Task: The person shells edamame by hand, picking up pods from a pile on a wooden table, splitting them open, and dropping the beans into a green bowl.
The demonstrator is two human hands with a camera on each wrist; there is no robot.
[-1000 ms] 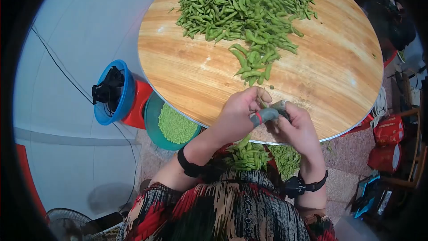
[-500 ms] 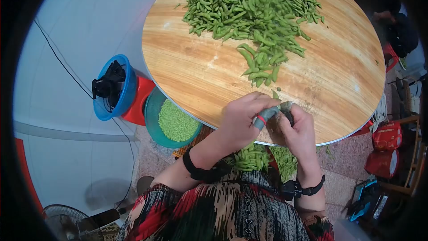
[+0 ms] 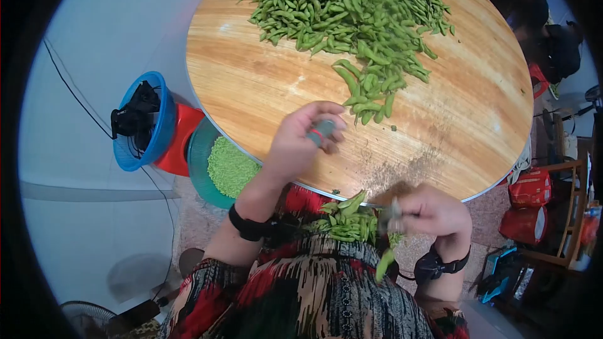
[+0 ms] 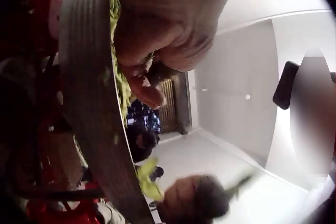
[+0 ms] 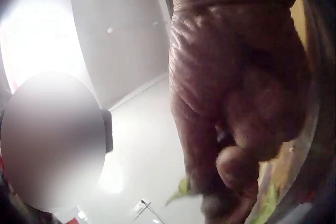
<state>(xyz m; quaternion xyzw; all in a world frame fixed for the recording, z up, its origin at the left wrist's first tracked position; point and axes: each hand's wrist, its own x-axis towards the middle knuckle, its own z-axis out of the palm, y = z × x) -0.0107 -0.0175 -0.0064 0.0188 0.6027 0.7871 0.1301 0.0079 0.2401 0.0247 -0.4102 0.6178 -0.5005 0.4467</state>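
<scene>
Over the near part of the round wooden table (image 3: 251,100), my left hand (image 3: 298,141) has its fingers curled inward, a grey sleeve on its thumb. Its palm is hidden, and I cannot tell whether it holds anything. My right hand (image 3: 433,210), lower by the table's front edge, pinches a soybean pod (image 3: 385,265) that hangs below its blurred, sleeved fingertips. Green also shows on both sides of these fingertips in the right wrist view. More green pods (image 3: 345,229) lie in the lap. A big heap of soybean pods (image 3: 352,6) covers the table's far side.
Left of the table, a teal basin (image 3: 198,172) holds shelled green beans (image 3: 229,166). Beside it a blue basket (image 3: 164,132) with black items stands on a red stool (image 3: 182,138). Dark crumbs (image 3: 408,169) dot the near tabletop. A fan (image 3: 85,317) stands lower left; red bags (image 3: 527,207) are at right.
The hands were together over the table edge, working on a pod. Now they are apart: the left has moved left and up, the right down towards the lap with a pod.
</scene>
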